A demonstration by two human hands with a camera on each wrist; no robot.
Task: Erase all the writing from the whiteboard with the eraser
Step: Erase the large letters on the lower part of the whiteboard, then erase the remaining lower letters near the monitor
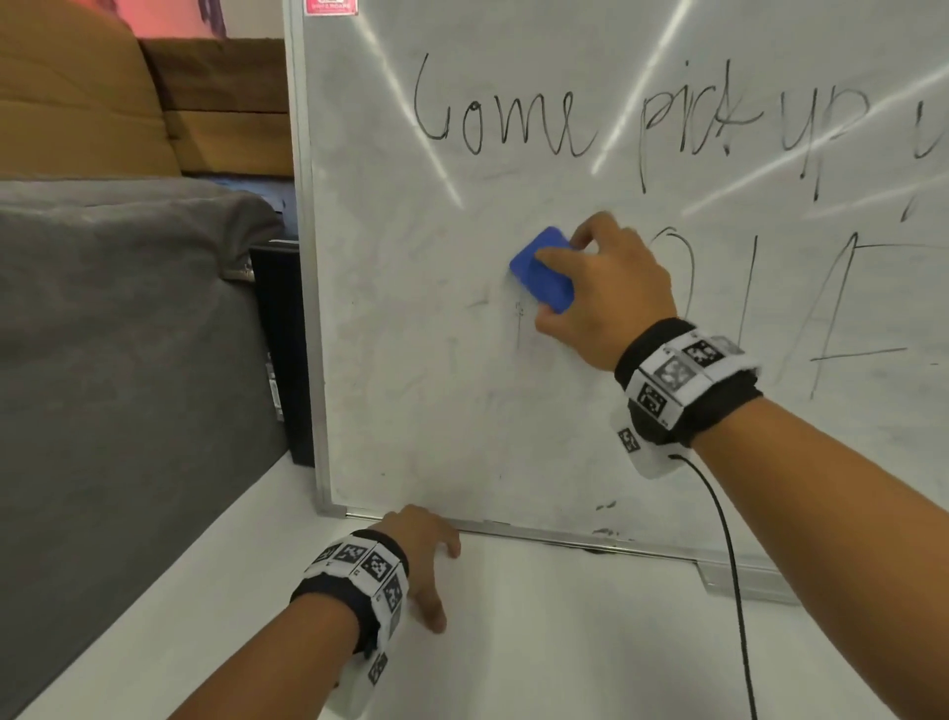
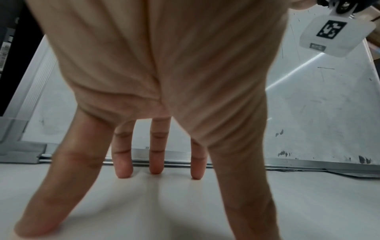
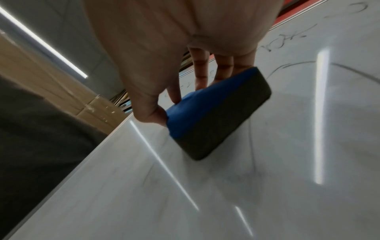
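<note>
Blue eraser [image 1: 542, 270] against written-on whiteboard [image 1: 411, 360]

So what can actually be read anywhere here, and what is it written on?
"Come pick up": top line of handwriting on the whiteboard; it runs off the right edge.
Large letters below: partly hidden by the right hand, unreadable.
Pink sticker on the top frame: too blurred.
Wristband markers: patterns, no text.

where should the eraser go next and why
Probably sweep right. The right hand holds the blue eraser on a mostly wiped patch of the whiteboard, and the large letters just to its right are still dark, as is the top line.
</note>
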